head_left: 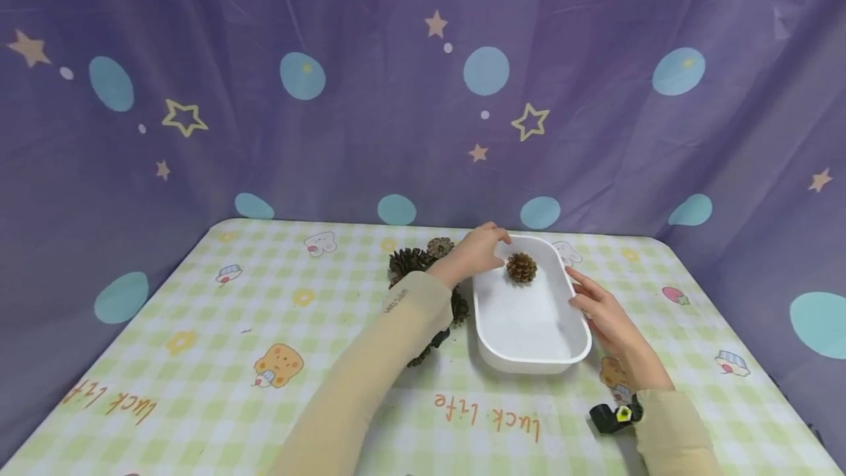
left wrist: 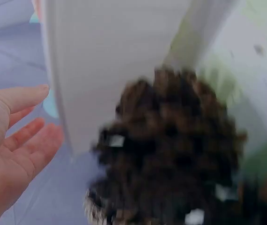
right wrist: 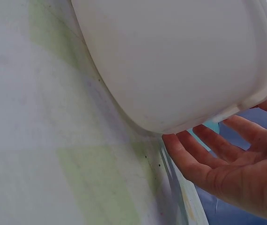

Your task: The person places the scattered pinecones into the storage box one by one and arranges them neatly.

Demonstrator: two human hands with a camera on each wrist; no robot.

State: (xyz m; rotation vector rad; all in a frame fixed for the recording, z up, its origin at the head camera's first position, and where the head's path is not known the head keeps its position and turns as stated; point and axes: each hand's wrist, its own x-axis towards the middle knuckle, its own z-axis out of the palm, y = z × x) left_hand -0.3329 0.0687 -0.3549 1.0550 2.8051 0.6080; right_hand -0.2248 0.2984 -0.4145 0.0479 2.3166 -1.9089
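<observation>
A white rectangular plastic tub [head_left: 532, 362] stands on the table with one brown pine cone [head_left: 522, 268] lying inside near its far end. My left hand [head_left: 477, 250] hovers at the tub's far left corner, fingers loosely bent and apart, holding nothing; the left wrist view shows its thumb and fingers [left wrist: 30, 150] beside the rim. With my right hand [head_left: 604, 311] I hold the tub's right side, the thumb at the rim and fingertips [right wrist: 171, 140] against the outer wall. A pile of dark pine cones [head_left: 408, 261] lies left of the tub, partly hidden under my left forearm.
A pale green checked cloth [head_left: 218, 344] with cartoon prints covers the table. Purple curtains [head_left: 370, 131] with stars and blue ovals rise behind the table and at both sides. In the left wrist view, a blurred pine cone [left wrist: 171, 145] is close to the tub's outer wall.
</observation>
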